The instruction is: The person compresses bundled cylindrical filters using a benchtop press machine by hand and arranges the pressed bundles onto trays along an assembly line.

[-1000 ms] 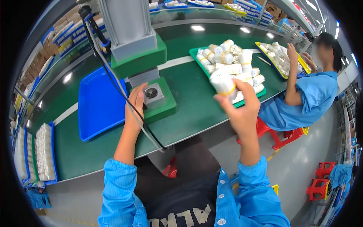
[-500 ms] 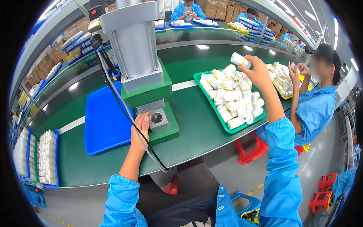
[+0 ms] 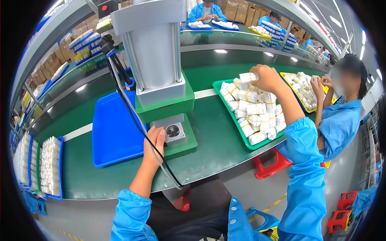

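My right hand (image 3: 265, 78) is closed round the end of a white cylindrical bundle with a yellow band (image 3: 248, 77), above a green tray (image 3: 250, 145). The tray is heaped with similar white banded bundles (image 3: 257, 108). My left hand (image 3: 154, 146) rests against the left side of a square metal fixture (image 3: 174, 133) with a dark round recess. Its visible fingers look stretched out and partly overlap; the fingertips are partly hidden. Over the fixture stands a press (image 3: 155, 60) with a green block and grey cylinder. Black and grey cables cross in front of my left hand.
A blue tray (image 3: 116, 132) lies left of the press. Trays of white pieces (image 3: 50, 164) stand at the far left. At the right a co-worker (image 3: 341, 120) handles a piece by a yellow tray (image 3: 307, 108). A red stool (image 3: 271, 166) stands below the table edge.
My right hand, with the white bundle, has come lower over the heaped tray and its back has turned up. My left hand stays by the fixture. The whole view has shifted slightly.
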Available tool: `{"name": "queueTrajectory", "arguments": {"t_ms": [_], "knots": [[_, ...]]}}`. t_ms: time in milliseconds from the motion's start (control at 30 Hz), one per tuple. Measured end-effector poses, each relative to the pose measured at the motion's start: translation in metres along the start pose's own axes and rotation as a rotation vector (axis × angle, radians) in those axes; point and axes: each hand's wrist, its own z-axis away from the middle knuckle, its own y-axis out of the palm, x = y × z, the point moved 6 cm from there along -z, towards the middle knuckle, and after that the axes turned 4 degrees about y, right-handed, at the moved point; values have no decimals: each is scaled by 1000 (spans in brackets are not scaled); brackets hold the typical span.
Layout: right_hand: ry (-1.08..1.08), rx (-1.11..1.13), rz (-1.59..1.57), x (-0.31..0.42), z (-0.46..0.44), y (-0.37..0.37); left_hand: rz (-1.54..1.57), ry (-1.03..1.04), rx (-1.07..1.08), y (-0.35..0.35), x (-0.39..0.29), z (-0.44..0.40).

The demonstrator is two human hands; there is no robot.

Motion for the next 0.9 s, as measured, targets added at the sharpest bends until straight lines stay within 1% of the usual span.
{"name": "queueTrajectory", "arguments": {"t_ms": [167, 233, 333, 467, 533, 667, 767, 833, 867, 900], "knots": [[55, -12, 38, -12, 6, -9, -40, -7, -11, 0, 4, -1], [87, 6, 3, -14, 6, -13, 10, -3, -5, 0, -4, -2], [46, 51, 47, -9, 9, -8, -18, -30, 25, 0, 1, -1], [48, 105, 59, -5, 12, 0, 7, -20, 16, 0, -2, -2], [49, 141, -15, -1, 13, 1, 18, -36, 29, 0, -3, -2], [19, 144, -34, 3, 18, 2, 12, -21, 17, 0, -2, -2], [1, 94, -72, 1, 22, 2, -20, 14, 35, 1, -2, -2], [-57, -80, -123, 2, 28, -10, -44, 2, 44, 1, 0, -2], [-61, -88, -122, 2, 35, -13, -47, 7, 38, 2, 3, 0], [-91, -238, -210, 3, 46, -26, -63, 32, 27, 3, 7, 1]]}}
